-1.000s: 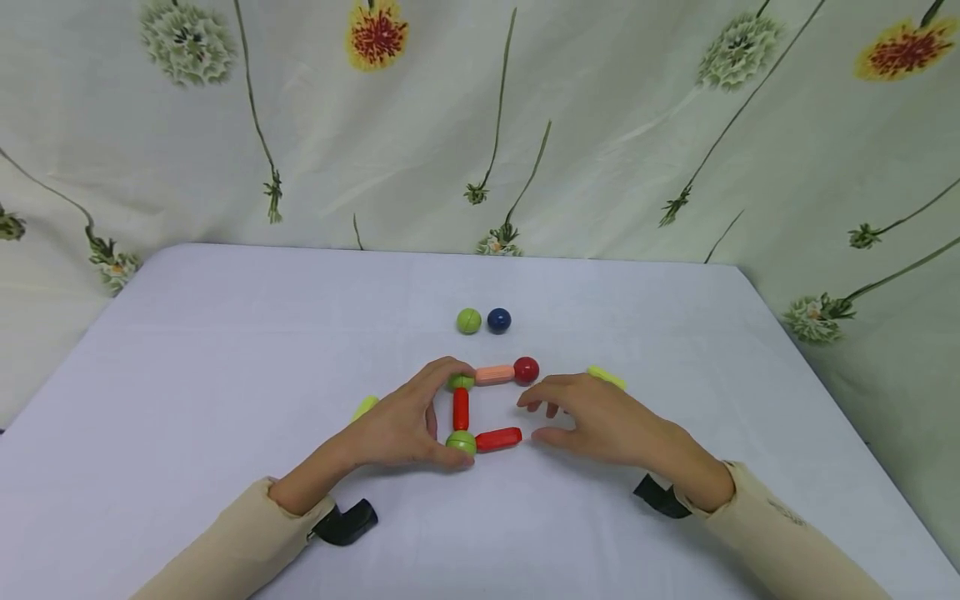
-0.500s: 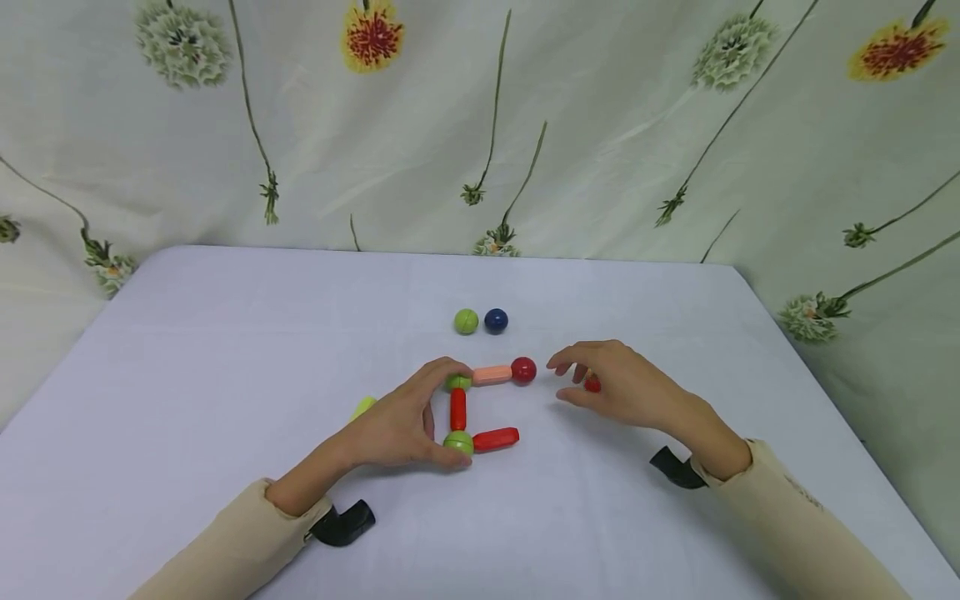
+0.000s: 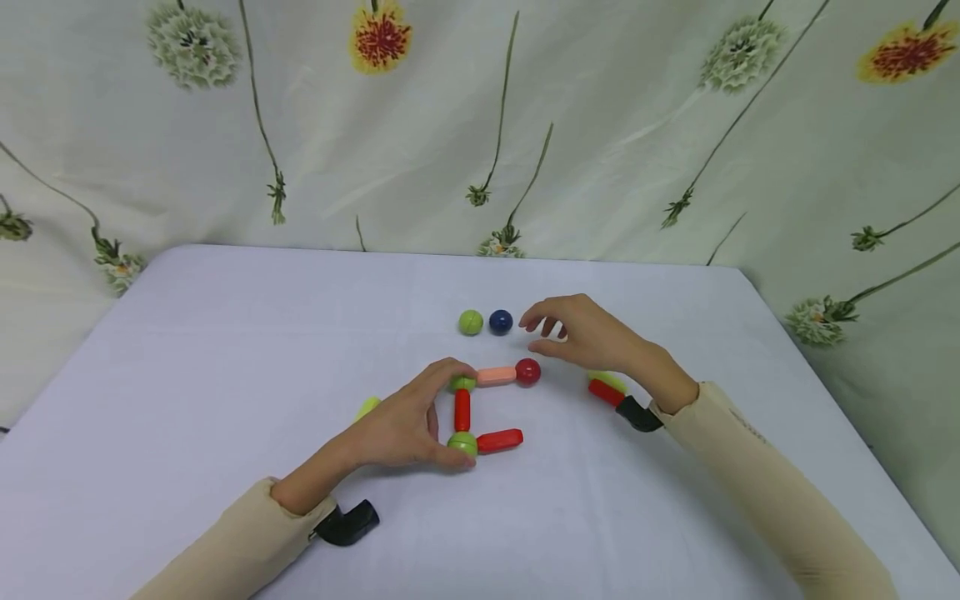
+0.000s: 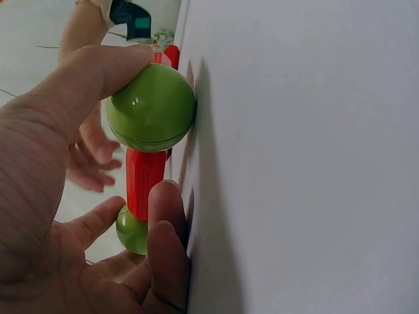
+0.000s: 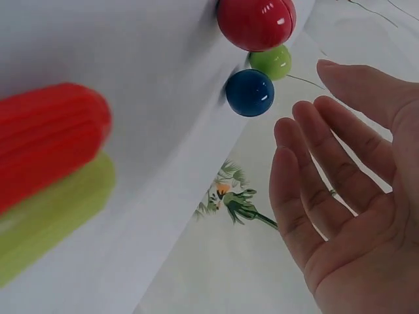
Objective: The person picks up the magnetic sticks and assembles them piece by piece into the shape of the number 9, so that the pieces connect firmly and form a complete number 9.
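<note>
In the head view my left hand (image 3: 408, 421) spans a joined set of toy balls and rods, thumb at the near green ball (image 3: 462, 442) and fingertips at the far one. A red rod (image 4: 145, 186) joins these two balls, as the left wrist view shows. Another red rod (image 3: 501, 441) points right from the near ball. From the far ball a pink rod (image 3: 497, 377) leads to a red ball (image 3: 528, 372). My right hand (image 3: 581, 329), fingers loosely bent and holding nothing, hovers just right of a loose blue ball (image 3: 501, 322).
A loose green ball (image 3: 470, 322) sits left of the blue one. A yellow-green rod (image 3: 608, 381) and a red rod (image 3: 606, 392) lie under my right wrist. Another yellow-green rod (image 3: 367, 407) is partly hidden behind my left hand. A flowered cloth (image 3: 420, 150) hangs behind the table.
My right hand has moved from beside the lower red rod, out to the right, then away from me toward the blue ball. My left hand keeps its place on the joined pieces.
</note>
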Motion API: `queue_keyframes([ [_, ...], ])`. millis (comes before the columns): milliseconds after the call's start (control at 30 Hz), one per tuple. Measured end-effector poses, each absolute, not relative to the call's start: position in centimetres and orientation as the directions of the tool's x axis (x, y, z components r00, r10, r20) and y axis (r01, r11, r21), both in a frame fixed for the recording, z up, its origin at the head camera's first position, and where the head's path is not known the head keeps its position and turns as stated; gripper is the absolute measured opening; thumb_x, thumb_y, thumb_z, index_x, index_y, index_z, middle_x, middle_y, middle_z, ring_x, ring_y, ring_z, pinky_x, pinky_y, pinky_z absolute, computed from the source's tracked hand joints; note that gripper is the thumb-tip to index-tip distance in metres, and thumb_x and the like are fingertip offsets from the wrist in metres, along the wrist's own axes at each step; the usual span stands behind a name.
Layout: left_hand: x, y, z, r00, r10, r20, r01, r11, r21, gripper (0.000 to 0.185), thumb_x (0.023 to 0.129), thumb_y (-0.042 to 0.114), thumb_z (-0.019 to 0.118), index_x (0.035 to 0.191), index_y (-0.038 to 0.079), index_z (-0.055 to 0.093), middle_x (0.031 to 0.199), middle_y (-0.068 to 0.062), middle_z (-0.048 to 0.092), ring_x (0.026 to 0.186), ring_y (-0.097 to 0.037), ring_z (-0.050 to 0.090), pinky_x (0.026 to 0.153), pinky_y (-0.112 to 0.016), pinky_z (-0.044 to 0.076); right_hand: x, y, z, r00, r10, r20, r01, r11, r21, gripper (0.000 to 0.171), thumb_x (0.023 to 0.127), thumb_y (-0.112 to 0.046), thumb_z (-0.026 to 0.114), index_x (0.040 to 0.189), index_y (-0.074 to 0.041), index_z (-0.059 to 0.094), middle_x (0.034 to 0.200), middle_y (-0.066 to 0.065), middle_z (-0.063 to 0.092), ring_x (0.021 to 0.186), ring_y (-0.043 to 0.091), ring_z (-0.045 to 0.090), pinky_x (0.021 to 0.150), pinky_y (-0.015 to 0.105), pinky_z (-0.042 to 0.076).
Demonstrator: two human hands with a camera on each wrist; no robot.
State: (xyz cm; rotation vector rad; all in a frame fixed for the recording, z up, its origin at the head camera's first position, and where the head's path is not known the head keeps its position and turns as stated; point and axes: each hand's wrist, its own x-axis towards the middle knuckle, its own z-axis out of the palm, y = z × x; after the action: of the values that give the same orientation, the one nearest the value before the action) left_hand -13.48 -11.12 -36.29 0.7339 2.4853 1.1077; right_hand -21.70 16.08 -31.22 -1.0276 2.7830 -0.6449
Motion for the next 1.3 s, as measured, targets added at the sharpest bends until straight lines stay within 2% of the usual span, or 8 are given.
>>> queue_keyframes([
  [267,-13.5,-11.2,-36.3,-0.816,0.573,-0.080,0.319,0.561,0.764,0.087,0.065,0.042,0.083,0.136,0.029,0.034,0.128,0.009,0.039,0.061,-0.011,0.056,0.058,-0.025,0.050,-25.1,13.1,-30.7,-0.701,-0.711,0.054,-0.634,0.587,-0.503,0.031,0.085,-0.019,0.069,0.115,-0.010,0.064,0.116,0.001,0.063,0.107,0.021,0.058,0.088,0.037,0.052],
  [433,-13.5,-11.2,-36.3,-0.816,0.573,-0.079,0.311,0.551,0.774,0.087,0.065,0.041,0.084,0.135,0.029,0.035,0.129,0.008,0.039,0.060,-0.012,0.056,0.057,-0.025,0.050,-26.6,11.2,-30.8,-0.677,-0.736,0.005,-0.645,0.590,-0.485,0.026,0.086,-0.018,0.067,0.112,-0.015,0.065,0.118,-0.003,0.060,0.111,0.019,0.054,0.092,0.036,0.049],
  [833,-13.5,-11.2,-36.5,-0.807,0.589,-0.042,0.350,0.534,0.770,0.086,0.065,0.042,0.083,0.135,0.030,0.035,0.128,0.009,0.039,0.058,-0.010,0.056,0.056,-0.025,0.049,-27.4,9.4,-31.8,-0.671,-0.736,-0.088,-0.635,0.631,-0.445,0.026,0.087,-0.016,0.066,0.113,-0.020,0.065,0.121,-0.003,0.059,0.113,0.017,0.053,0.095,0.033,0.046],
  [1300,-13.5,-11.3,-36.5,-0.807,0.590,-0.036,0.353,0.529,0.772,0.084,0.065,0.041,0.083,0.134,0.029,0.036,0.129,0.008,0.040,0.058,-0.011,0.056,0.057,-0.024,0.049,-27.2,7.9,-32.1,-0.677,-0.724,-0.129,-0.636,0.665,-0.392,0.026,0.089,-0.010,0.062,0.113,-0.017,0.065,0.119,-0.001,0.061,0.110,0.015,0.056,0.095,0.030,0.047],
])
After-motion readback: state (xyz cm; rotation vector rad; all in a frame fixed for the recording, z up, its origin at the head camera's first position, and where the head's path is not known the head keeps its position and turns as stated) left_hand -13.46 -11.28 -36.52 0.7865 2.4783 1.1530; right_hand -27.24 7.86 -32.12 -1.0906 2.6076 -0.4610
